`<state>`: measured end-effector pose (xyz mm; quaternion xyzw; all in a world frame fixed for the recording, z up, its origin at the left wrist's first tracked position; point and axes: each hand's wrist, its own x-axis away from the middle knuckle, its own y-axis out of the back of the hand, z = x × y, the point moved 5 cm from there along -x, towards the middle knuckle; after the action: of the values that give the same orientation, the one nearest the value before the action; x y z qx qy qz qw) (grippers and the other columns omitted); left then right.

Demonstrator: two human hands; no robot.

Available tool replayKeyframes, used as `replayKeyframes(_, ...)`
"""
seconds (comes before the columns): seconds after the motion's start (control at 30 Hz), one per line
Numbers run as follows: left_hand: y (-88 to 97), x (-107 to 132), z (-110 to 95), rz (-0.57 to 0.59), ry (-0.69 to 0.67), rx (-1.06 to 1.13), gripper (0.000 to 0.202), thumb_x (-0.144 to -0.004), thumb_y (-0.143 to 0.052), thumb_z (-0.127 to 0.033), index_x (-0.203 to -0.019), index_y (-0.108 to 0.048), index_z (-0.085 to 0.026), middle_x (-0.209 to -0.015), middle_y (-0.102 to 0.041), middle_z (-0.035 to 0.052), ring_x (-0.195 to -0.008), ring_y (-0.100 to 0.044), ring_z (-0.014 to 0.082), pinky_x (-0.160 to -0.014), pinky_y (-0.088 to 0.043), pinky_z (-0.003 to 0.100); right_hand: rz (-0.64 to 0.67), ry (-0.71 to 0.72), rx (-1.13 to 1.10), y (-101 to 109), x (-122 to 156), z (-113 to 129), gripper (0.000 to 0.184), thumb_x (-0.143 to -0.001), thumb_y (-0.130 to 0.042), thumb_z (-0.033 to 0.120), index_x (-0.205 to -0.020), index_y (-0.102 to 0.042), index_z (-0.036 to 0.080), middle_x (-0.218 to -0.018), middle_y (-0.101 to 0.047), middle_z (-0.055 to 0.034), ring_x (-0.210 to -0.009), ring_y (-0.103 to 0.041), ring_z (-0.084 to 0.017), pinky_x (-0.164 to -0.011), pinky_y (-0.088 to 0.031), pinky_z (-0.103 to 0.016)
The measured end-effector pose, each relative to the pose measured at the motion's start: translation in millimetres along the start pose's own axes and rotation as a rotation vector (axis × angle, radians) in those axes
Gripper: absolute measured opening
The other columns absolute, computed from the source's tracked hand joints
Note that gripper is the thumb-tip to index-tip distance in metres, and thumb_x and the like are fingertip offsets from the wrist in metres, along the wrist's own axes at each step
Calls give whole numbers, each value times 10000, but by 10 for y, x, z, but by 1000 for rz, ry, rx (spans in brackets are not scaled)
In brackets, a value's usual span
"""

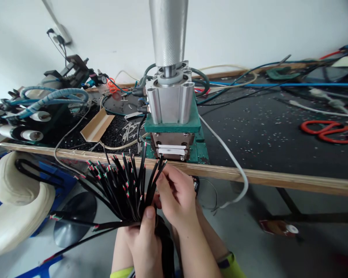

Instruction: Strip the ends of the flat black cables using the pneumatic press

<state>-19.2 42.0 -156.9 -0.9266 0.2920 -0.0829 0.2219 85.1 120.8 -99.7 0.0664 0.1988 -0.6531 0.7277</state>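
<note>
Splayed cables [118, 181] gripped in left hand [145, 239] may snag, and right hand [176, 199], pinching one, sits close to press [171, 148], a likely crush risk.

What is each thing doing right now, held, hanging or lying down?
left hand: gripping the cable bundle.
right hand: pinching one tip of that bundle.
cable bundle: fanned out, ends stripped.
pneumatic press: upright at the bench edge.
red scissors: lying flat on the bench.
white cable: hanging over the bench edge.
</note>
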Motion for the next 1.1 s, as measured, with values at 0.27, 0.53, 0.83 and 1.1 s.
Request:
replayKeyframes(0.27, -3, -56, -104, -6, -131, 10, 346, -769, -1070, -480, -854, -866, -213, -845, -853, 17, -749, -812, 210, -802, -718, 327, 223, -63, 254, -41, -122, -23, 463, -1147, -598, 397, -732, -442, 262, -646, -441, 52, -600, -499, -148, -560, -323, -282)
replayKeyframes(0.53, 89, -99, -167, 165, -184, -126, 293, -958, -948, -459, -822, -848, -219, -905, -831, 31, -906, -796, 216, -925, -664, 308, 524, -496, 603, -166, -112, -350, 452, -943, -771, 243, -577, -506, 231, -585, -499, 39, -639, -472, -156, -604, -271, -332)
replayKeyframes(0.83, 111, -141, -73, 77, -99, -237, 339, -805, -1023, -465, -744, -834, -190, -755, -816, 54, -687, -779, 246, -716, -678, 348, 169, -146, 247, 81, -28, 349, 233, -1105, -646, 383, -1090, -819, 228, -829, -735, -26, -751, -693, -212, -660, -459, -323)
replayKeyframes(1.1, -74, -37, -13, -14, -67, -161, 335, -721, -1071, -441, -790, -849, -201, -716, -831, 20, -597, -788, 211, -620, -682, 276, 13, -191, -211, -102, -16, 50, 190, -1036, -682, 293, -857, -713, 238, -736, -637, 30, -622, -516, -138, -566, -412, -264)
